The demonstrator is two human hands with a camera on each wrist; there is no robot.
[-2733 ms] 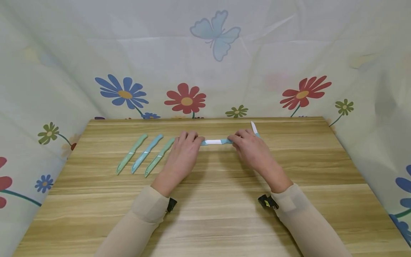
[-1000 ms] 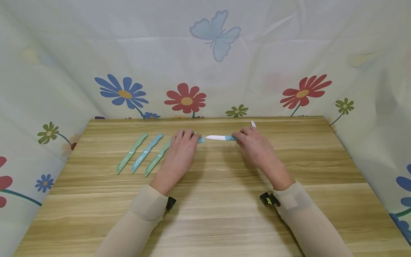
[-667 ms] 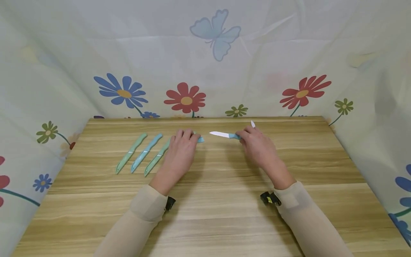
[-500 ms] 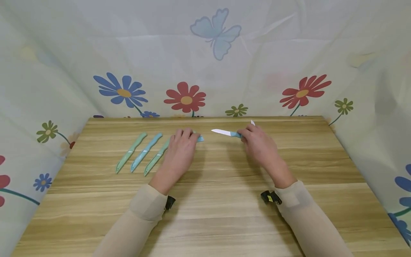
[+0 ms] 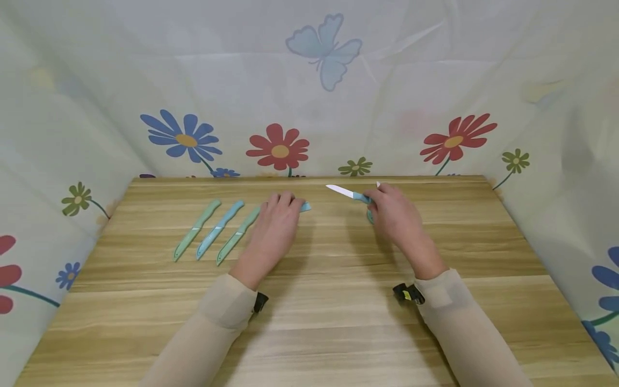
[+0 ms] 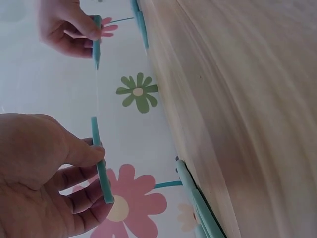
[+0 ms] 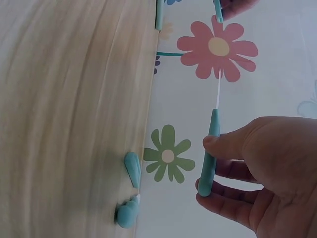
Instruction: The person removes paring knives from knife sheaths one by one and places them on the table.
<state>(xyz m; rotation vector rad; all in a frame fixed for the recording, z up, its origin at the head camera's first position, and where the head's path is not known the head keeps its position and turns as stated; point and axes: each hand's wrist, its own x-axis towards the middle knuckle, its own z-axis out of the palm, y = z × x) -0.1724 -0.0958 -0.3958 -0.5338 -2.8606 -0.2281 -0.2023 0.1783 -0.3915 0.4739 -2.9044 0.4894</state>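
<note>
My left hand [image 5: 274, 223] pinches a light-blue blade sheath [image 6: 101, 168] between thumb and fingers, above the table; only its end shows in the head view. My right hand [image 5: 396, 215] grips the blue handle of a paring knife [image 5: 340, 191]. Its bare white blade points left toward the sheath, with a gap between them. In the right wrist view, thumb and fingers close around the knife handle [image 7: 210, 153]. Under and behind the right hand lie a second bare knife [image 7: 128, 212] and a small teal piece [image 7: 132, 168], mostly hidden in the head view.
Left of the left hand, three sheathed knives lie side by side at a slant: a green one [image 5: 197, 231], a blue one [image 5: 220, 231] and another green one [image 5: 238, 236]. A flowered cloth [image 5: 387, 107] stands behind the wooden table [image 5: 329, 333].
The blade was at the sheath's mouth and has been drawn away to the right and upward, its tip tilting up. The left hand stays nearly in place with the sheath.
</note>
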